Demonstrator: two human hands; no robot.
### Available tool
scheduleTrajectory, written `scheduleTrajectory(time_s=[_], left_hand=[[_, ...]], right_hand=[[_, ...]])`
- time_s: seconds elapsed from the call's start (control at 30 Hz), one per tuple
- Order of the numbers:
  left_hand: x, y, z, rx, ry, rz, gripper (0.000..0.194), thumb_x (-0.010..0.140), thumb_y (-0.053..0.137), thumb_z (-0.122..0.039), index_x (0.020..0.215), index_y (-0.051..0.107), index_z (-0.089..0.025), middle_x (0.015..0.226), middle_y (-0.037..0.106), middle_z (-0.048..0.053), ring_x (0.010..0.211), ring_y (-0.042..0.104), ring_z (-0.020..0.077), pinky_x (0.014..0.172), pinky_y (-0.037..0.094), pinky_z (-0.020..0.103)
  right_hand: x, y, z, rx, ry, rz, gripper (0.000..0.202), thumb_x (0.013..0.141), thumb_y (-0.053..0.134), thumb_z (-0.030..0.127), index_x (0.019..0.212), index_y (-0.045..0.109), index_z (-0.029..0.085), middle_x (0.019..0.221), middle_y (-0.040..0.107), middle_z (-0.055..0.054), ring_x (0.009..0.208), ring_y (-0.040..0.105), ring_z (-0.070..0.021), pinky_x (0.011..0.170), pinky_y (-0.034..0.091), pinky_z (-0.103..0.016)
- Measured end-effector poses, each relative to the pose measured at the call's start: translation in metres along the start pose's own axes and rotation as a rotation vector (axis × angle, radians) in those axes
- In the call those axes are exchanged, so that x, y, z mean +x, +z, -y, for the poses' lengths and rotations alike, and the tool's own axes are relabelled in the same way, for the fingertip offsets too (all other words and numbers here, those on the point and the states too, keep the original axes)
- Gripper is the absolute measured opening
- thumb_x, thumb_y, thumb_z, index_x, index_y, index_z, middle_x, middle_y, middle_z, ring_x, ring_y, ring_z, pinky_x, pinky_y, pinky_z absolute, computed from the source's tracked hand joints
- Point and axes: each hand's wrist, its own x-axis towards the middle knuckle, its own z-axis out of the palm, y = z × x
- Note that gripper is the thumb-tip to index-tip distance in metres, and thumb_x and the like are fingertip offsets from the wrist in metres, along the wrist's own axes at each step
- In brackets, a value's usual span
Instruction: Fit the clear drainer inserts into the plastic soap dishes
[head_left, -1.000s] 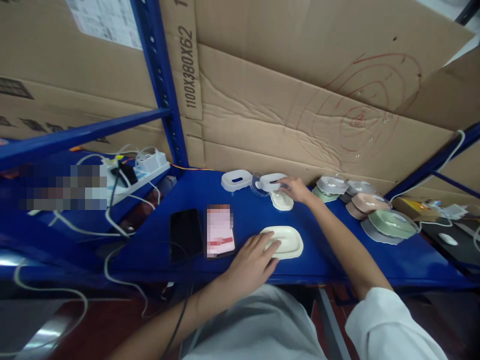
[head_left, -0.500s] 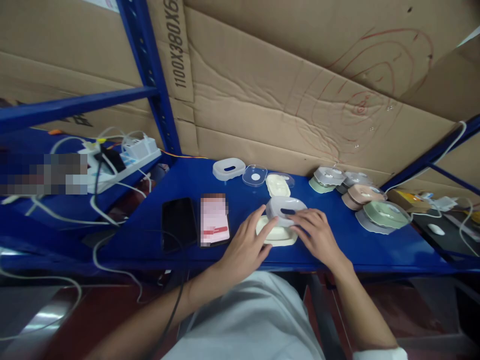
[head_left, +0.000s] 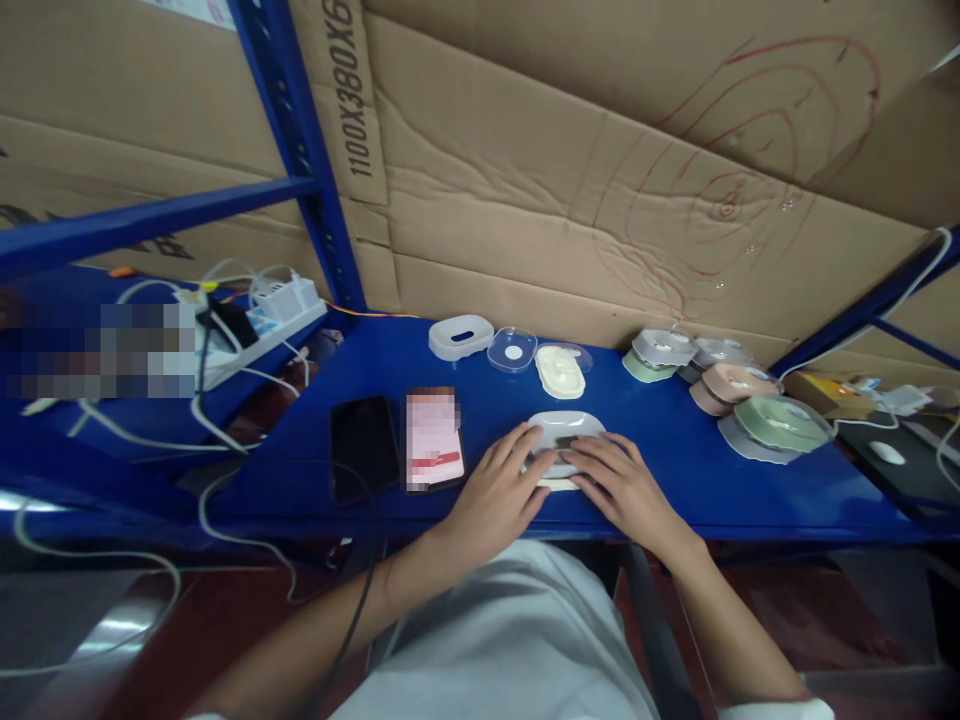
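Note:
A pale grey oval dish (head_left: 566,422) with a slot in its bottom lies low over a cream oval base (head_left: 561,486), whose front edge shows beneath it. My left hand (head_left: 501,490) grips the dish's left side, its fingertips over the rim and the thumb at the front. On the other side, my right hand (head_left: 626,490) has its fingers over the dish's inside and right rim, with its thumb near the front edge. Both hands hide much of the dish's sides. Whether dish and base are joined, I cannot tell.
Behind lie another grey slotted dish (head_left: 460,340), a clear lid (head_left: 512,350) and a cream oval piece (head_left: 561,372). Stacked coloured boxes (head_left: 776,425) stand to the right. At left are a dark tablet (head_left: 364,445), a lit phone (head_left: 433,445) and cables (head_left: 247,540).
The grey dish has come down from a tilted position above the cream base and now lies nearly level over it. Both hands moved down with it.

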Motion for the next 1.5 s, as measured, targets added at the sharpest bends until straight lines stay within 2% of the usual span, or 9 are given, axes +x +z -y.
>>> scheduleTrajectory(time_s=[0.47,0.63,0.77,0.83,0.9,1.0,1.17,1.33,1.5], left_hand=[[0.0,-0.001,-0.001,0.093,0.028,0.018,0.026,0.105,0.059,-0.024,0.129,0.068,-0.019,0.149,0.061,0.016,0.145,0.052,0.035,0.112,0.051,0.051],[-0.001,-0.001,-0.002,0.095,0.0,-0.006,0.026,0.104,0.06,-0.024,0.129,0.066,-0.019,0.147,0.061,0.017,0.146,0.051,0.0364,0.108,0.055,0.051],[0.0,0.0,0.0,0.047,0.01,-0.024,0.024,0.102,0.061,-0.021,0.124,0.066,-0.017,0.142,0.06,0.019,0.146,0.049,0.037,0.116,0.052,0.054],[0.0,0.0,0.001,0.034,0.004,-0.038,0.022,0.101,0.061,-0.02,0.123,0.066,-0.016,0.142,0.059,0.019,0.146,0.05,0.0378,0.116,0.052,0.056],[-0.001,0.0,0.001,0.025,-0.011,-0.04,0.021,0.102,0.059,-0.019,0.123,0.064,-0.016,0.146,0.056,0.02,0.149,0.048,0.039,0.117,0.052,0.057],[-0.001,0.001,0.002,0.003,-0.039,-0.026,0.022,0.105,0.053,-0.017,0.126,0.061,-0.016,0.152,0.051,0.02,0.156,0.041,0.0392,0.121,0.049,0.058],[-0.001,0.002,0.003,-0.01,-0.071,0.024,0.024,0.108,0.049,-0.018,0.131,0.057,-0.016,0.156,0.047,0.021,0.159,0.036,0.04,0.124,0.046,0.058],[0.001,0.001,0.004,-0.067,-0.087,0.01,0.021,0.108,0.051,-0.022,0.129,0.056,-0.018,0.154,0.047,0.019,0.157,0.039,0.0389,0.124,0.045,0.06],[-0.001,0.002,0.008,-0.136,-0.107,-0.066,0.018,0.105,0.06,-0.022,0.123,0.059,-0.02,0.147,0.05,0.017,0.148,0.048,0.036,0.12,0.048,0.058]], right_hand=[[-0.011,0.003,0.004,0.067,0.003,0.076,0.044,0.11,0.053,0.025,0.153,0.056,0.034,0.145,0.07,-0.007,0.134,0.066,-0.0248,0.114,0.046,-0.053],[0.01,-0.018,-0.002,0.195,0.032,0.194,0.036,0.109,0.058,0.031,0.143,0.067,0.032,0.142,0.072,-0.008,0.134,0.066,-0.0255,0.115,0.045,-0.052],[0.05,-0.038,-0.037,0.5,0.008,0.396,0.036,0.105,0.062,0.047,0.135,0.073,0.032,0.133,0.077,-0.004,0.127,0.071,-0.0244,0.11,0.054,-0.042],[0.076,-0.035,-0.065,0.535,0.067,0.298,0.043,0.105,0.058,0.053,0.139,0.072,0.03,0.138,0.075,-0.006,0.129,0.07,-0.026,0.112,0.054,-0.043],[0.101,-0.021,-0.097,0.387,0.172,0.074,0.052,0.104,0.059,0.055,0.147,0.066,0.027,0.154,0.063,-0.01,0.146,0.056,-0.0322,0.123,0.043,-0.053],[0.124,0.011,-0.139,0.157,0.326,0.046,0.07,0.097,0.068,0.058,0.158,0.054,0.025,0.171,0.04,-0.015,0.161,0.031,-0.0421,0.126,0.028,-0.071],[0.12,0.044,-0.168,0.188,0.326,0.091,0.061,0.101,0.063,0.054,0.154,0.059,0.025,0.158,0.059,-0.011,0.155,0.045,-0.0338,0.127,0.036,-0.059],[0.101,0.014,-0.15,0.123,0.318,-0.142,0.048,0.103,0.063,0.048,0.139,0.072,0.019,0.143,0.071,-0.013,0.137,0.064,-0.0312,0.122,0.047,-0.049],[0.046,-0.02,-0.076,0.115,0.333,-0.302,0.047,0.101,0.068,0.048,0.142,0.07,0.027,0.15,0.066,-0.008,0.142,0.061,-0.0312,0.123,0.047,-0.051]])
